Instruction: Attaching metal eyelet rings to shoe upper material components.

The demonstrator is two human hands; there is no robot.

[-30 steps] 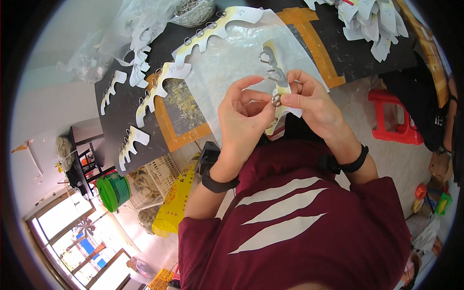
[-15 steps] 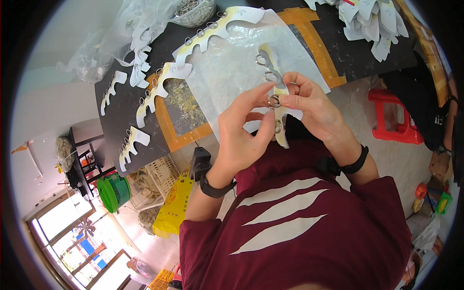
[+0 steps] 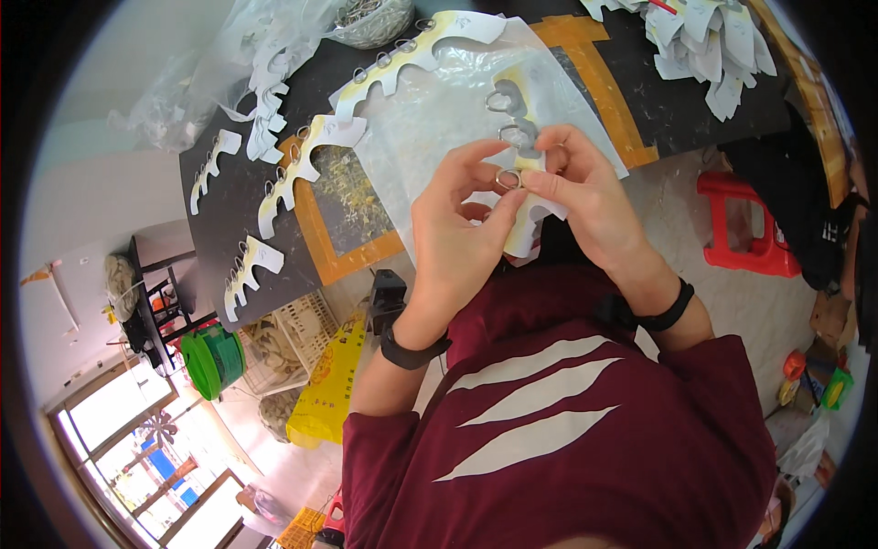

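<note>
A white scalloped strip (image 3: 519, 236), yellowed along one edge, is held between my two hands just past the table's near edge. Metal rings (image 3: 498, 101) sit along its far part. My left hand (image 3: 457, 224) is closed, thumb and fingers pinching another metal ring (image 3: 508, 178) at the strip's edge. My right hand (image 3: 590, 201) grips the strip beside that ring, thumb on top. Fingers hide part of the strip's middle. Beyond my hands, a long ringed strip (image 3: 439, 46) lies across a clear plastic sheet (image 3: 434, 114), with another ringed strip (image 3: 315, 146) to its left.
Smaller ringed strips (image 3: 251, 274) lie on the dark table (image 3: 229, 210) at left. A bowl of metal rings (image 3: 370, 27) and a plastic bag (image 3: 165, 114) are at the back. White scalloped pieces (image 3: 709, 59) are piled back right. A red stool (image 3: 745, 242) stands at right.
My left thumb and fingers have closed in on the ring. The strip's near end has shifted and turned, and the ring that showed there is out of sight. My hands stay nearly in place.
</note>
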